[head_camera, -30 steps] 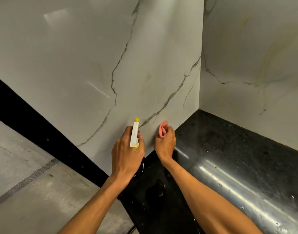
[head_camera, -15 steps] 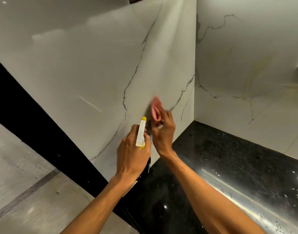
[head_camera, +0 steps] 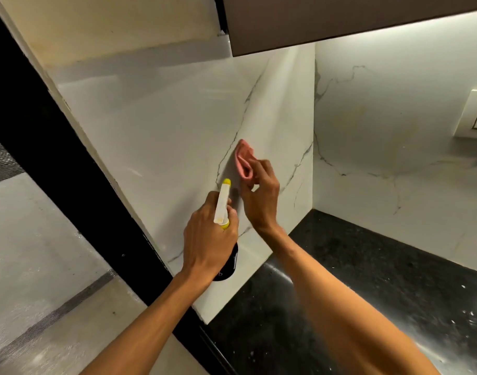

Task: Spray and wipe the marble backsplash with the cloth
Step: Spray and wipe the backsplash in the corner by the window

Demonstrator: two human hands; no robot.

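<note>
The white marble backsplash [head_camera: 161, 136] with grey veins fills the left wall and meets a second marble panel [head_camera: 388, 136] at a corner. My right hand [head_camera: 259, 196] pinches a folded pink cloth [head_camera: 244, 162] and presses it against the left panel at mid height. Just below and left of it, my left hand [head_camera: 209, 239] grips a spray bottle [head_camera: 222, 204] with a white and yellow head; its dark body shows under my palm. The nozzle points up along the marble.
A black speckled countertop [head_camera: 380, 288] runs along the bottom right, with shiny streaks. A brown upper cabinet [head_camera: 340, 20] hangs overhead. A wall socket [head_camera: 475, 115] sits at the right edge. A black vertical edge [head_camera: 56, 147] and grey floor [head_camera: 29, 253] lie to the left.
My right hand has carried the cloth upward along the marble, from near the counter to mid height. My left hand with the bottle has followed slightly. The view has tilted up, showing the cabinet.
</note>
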